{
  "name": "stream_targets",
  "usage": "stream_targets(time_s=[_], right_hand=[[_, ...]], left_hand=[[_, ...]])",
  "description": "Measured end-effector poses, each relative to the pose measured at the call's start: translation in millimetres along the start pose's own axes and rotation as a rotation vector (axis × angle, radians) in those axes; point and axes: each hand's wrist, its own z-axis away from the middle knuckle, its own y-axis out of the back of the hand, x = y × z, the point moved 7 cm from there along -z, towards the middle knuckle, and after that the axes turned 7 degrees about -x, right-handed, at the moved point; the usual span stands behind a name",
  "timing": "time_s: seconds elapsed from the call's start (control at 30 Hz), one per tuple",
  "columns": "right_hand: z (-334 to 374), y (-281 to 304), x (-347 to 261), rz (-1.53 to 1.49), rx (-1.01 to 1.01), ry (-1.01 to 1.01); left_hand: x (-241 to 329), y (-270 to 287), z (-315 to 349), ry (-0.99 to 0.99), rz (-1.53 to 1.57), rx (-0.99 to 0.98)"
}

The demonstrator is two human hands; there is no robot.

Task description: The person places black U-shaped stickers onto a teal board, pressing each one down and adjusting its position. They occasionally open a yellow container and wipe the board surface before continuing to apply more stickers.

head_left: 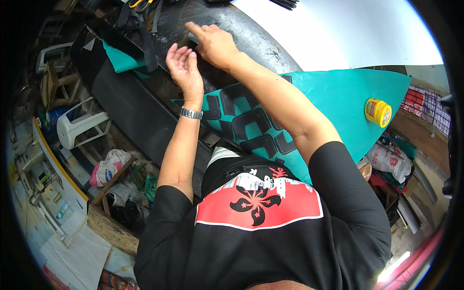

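My left hand [182,67] is turned palm up at the near left edge of a dark worktable [256,36], fingers loosely bent and apart, with nothing seen in it. A metal-band watch [191,113] circles that wrist. Just beyond it, my right hand [215,47] is over the table, its index finger stretched left and the other fingers curled. A small greyish thing [194,38] shows by those curled fingers; its kind is hard to make out. Several black cut pieces [251,123] with outlined edges lie on a green sheet [338,96] close to my body.
A yellow jar [378,112] stands on the green sheet at right. Behind is a large white sheet [357,29]. Orange-handled scissors [141,5] and black strips [150,41] lie at the far left. A white plastic stool [77,126] and bags [111,166] are left, below table height.
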Motion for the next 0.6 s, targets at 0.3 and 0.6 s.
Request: stream_targets(time_s=[0.3, 0.6], right_hand=[[8, 6, 40, -0.487, 0.226, -0.22], [105, 77, 134, -1.202, 0.497, -0.401]], left_hand=[[-3, -35, -15, -0.165, -0.508, -0.222], [11, -52, -13, -0.468, -1.107, -0.395]])
